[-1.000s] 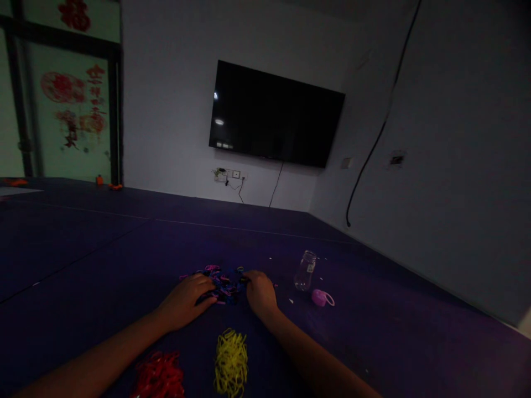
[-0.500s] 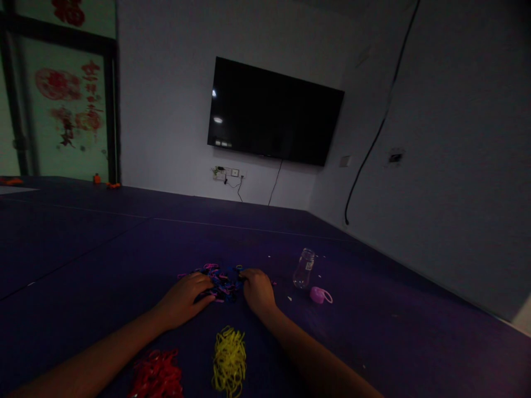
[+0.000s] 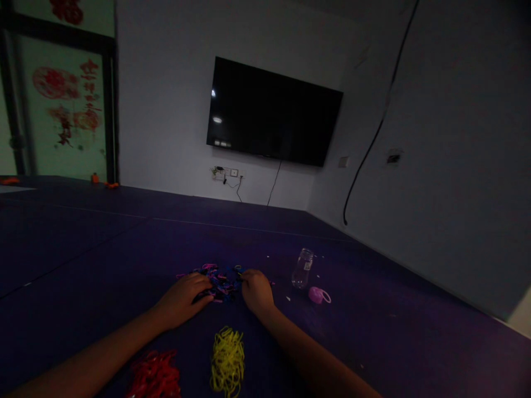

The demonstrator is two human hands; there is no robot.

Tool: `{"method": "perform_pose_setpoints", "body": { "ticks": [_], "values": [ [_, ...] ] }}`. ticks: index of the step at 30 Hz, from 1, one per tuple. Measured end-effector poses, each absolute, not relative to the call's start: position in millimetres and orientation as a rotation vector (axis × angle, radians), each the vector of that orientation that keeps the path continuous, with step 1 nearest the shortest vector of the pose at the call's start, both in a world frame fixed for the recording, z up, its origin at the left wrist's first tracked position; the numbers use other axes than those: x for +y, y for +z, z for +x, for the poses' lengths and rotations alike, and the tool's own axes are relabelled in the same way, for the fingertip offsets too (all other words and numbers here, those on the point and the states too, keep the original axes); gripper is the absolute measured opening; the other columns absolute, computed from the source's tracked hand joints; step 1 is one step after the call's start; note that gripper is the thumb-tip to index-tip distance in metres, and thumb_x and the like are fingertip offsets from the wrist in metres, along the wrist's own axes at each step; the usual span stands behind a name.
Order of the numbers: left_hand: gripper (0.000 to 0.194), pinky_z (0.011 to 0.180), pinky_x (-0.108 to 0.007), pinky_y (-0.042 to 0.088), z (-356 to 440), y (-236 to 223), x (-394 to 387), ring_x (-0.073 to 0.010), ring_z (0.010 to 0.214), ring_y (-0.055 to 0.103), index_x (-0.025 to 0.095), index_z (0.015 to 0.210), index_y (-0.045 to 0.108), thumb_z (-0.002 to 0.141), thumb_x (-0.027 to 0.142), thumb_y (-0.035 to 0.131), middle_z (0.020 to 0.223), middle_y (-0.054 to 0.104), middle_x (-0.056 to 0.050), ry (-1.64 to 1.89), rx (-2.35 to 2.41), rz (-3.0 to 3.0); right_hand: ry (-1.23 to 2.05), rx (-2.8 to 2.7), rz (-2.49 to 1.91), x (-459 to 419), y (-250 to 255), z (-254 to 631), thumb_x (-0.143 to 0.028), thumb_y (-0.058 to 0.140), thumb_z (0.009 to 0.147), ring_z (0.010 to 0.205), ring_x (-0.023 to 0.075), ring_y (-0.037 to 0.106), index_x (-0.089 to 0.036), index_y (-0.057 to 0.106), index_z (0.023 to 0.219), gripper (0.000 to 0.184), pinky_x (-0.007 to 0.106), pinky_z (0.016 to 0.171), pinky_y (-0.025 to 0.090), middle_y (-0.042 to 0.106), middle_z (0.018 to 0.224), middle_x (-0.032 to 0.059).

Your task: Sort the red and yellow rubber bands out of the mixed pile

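A loose heap of mixed rubber bands (image 3: 223,283), mostly blue, black, pink and purple, lies between my hands. On the heap's left side my left hand (image 3: 187,298) rests with thumb and fingers apart. My right hand (image 3: 256,290) is at the right edge, its fingers curled and pinched; a thin yellowish band shows at the fingertips, partly hidden by them. Closer to me is a pile of yellow rubber bands (image 3: 228,360). Beside it, near my left forearm, sits a pile of red rubber bands (image 3: 155,376).
To the right of my right hand stands a clear bottle (image 3: 302,269), uncapped. Its pink lid (image 3: 318,295) with a loop lies beside it on the dark purple table (image 3: 124,243). Small white scraps are scattered around them. Orange objects (image 3: 111,185) sit at the far left edge.
The whole view has shifted very slightly. Both hands stay at the mixed heap, with hardly any visible movement of the fingers.
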State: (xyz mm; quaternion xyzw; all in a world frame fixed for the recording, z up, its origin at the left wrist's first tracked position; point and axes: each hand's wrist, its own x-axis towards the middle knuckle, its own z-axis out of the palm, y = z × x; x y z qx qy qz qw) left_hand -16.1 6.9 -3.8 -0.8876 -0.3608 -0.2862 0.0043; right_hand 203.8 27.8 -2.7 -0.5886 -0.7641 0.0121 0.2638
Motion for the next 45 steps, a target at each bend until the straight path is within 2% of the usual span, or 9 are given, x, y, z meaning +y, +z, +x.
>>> {"method": "perform_pose_setpoints", "body": {
  "ticks": [5, 13, 19, 24, 29, 39, 45],
  "values": [
    [0.02, 0.085, -0.037, 0.045, -15.8, -3.9, 6.5, -0.0228, 0.096, 0.059, 0.02, 0.1, 0.063, 0.088, 0.03, 0.05, 0.1, 0.067, -0.005, -0.882, -1.14, -2.764, 0.031, -2.072, -1.537, 27.8, -1.6, 205.0, -0.003, 0.041, 0.075, 0.103, 0.021, 0.059, -0.018, 0.072, 0.093, 0.038, 0.031, 0.093, 0.04, 0.068, 0.104, 0.0085],
    [0.017, 0.084, -0.036, 0.045, -15.8, -3.3, 6.7, -0.0226, 0.096, 0.059, 0.022, 0.097, 0.063, 0.088, 0.028, 0.05, 0.1, 0.066, -0.004, -0.855, -1.131, -2.767, 0.032, -2.32, -1.134, 27.9, -2.2, 202.1, -0.004, 0.041, 0.078, 0.11, 0.019, 0.054, -0.021, 0.063, 0.113, 0.045, 0.031, 0.096, 0.039, 0.062, 0.117, 0.0055],
    [0.018, 0.085, -0.036, 0.045, -15.5, -1.8, 4.5, -0.0224, 0.096, 0.059, 0.021, 0.098, 0.062, 0.087, 0.028, 0.05, 0.099, 0.067, -0.005, -0.878, -1.144, -2.758, -0.036, -2.369, -1.251, 30.0, -5.3, 201.4, -0.008, 0.042, 0.081, 0.12, 0.0217, 0.046, -0.021, 0.062, 0.114, 0.041, 0.036, 0.101, 0.034, 0.056, 0.126, 0.0072],
    [0.018, 0.085, -0.036, 0.045, -15.1, -0.2, 3.8, -0.0225, 0.097, 0.06, 0.021, 0.099, 0.063, 0.088, 0.027, 0.05, 0.1, 0.067, -0.004, -0.876, -1.141, -2.773, -0.021, -2.434, -1.27, 26.8, -2.1, 200.8, -0.014, 0.04, 0.087, 0.119, 0.0219, 0.047, -0.019, 0.062, 0.111, 0.033, 0.036, 0.099, 0.035, 0.059, 0.121, 0.0076],
    [0.018, 0.085, -0.037, 0.045, -15.0, 0.2, 3.3, -0.0227, 0.095, 0.06, 0.021, 0.098, 0.063, 0.087, 0.028, 0.051, 0.1, 0.068, -0.005, -0.888, -1.153, -2.772, -0.013, -2.458, -1.286, 24.8, 0.9, 200.2, -0.011, 0.042, 0.083, 0.115, 0.0207, 0.049, -0.018, 0.06, 0.109, 0.032, 0.033, 0.097, 0.036, 0.061, 0.116, 0.008],
    [0.019, 0.085, -0.037, 0.045, -15.2, -0.8, 3.9, -0.0226, 0.096, 0.06, 0.02, 0.099, 0.063, 0.087, 0.028, 0.05, 0.101, 0.067, -0.006, -0.887, -1.141, -2.769, -0.026, -2.434, -1.24, 26.2, -3.1, 200.7, -0.011, 0.042, 0.084, 0.119, 0.0214, 0.046, -0.019, 0.063, 0.107, 0.032, 0.035, 0.099, 0.034, 0.058, 0.12, 0.0088],
    [0.018, 0.084, -0.036, 0.045, -15.2, -1.4, 3.8, -0.0222, 0.095, 0.06, 0.021, 0.1, 0.062, 0.088, 0.028, 0.05, 0.1, 0.067, -0.005, -0.897, -1.134, -2.766, -0.008, -2.447, -1.23, 25.9, -2.6, 200.8, -0.01, 0.042, 0.083, 0.113, 0.021, 0.051, -0.018, 0.062, 0.108, 0.033, 0.033, 0.097, 0.036, 0.061, 0.116, 0.009]
  ]
}}
